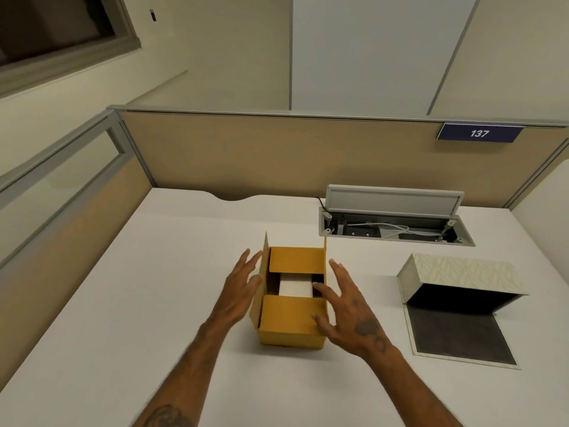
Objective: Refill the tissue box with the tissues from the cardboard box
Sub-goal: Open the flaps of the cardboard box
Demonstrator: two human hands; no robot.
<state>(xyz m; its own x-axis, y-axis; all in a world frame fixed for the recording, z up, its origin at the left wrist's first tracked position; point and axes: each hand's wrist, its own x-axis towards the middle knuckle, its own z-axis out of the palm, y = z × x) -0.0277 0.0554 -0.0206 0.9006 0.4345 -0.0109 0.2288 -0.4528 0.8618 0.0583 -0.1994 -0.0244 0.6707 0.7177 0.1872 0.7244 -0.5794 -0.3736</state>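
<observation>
A: Nearest the lens are two bare forearms reaching out over the white worktop (154,288) — what are the hands doing?

B: The left hand (238,295) lies flat against the raised left flap of the cardboard box (291,328), fingers (249,261) spread and released, gripping nothing. The right hand (348,312) is just as loose: its thumb rests on the near inner flap, one finger reaches into the opening, and the others extend along the box's right side.

A: And the tissues?

B: A white stack of tissues (294,288) shows in the gap between the two folded-in flaps, down inside the box.

A: Where is the tissue box?

B: The tissue box (462,272) — pale and patterned — lies tipped on the worktop well to the right, its dark bottom panel swung open toward the camera. Behind it an open cable tray (395,229) is sunk in the worktop.
</observation>
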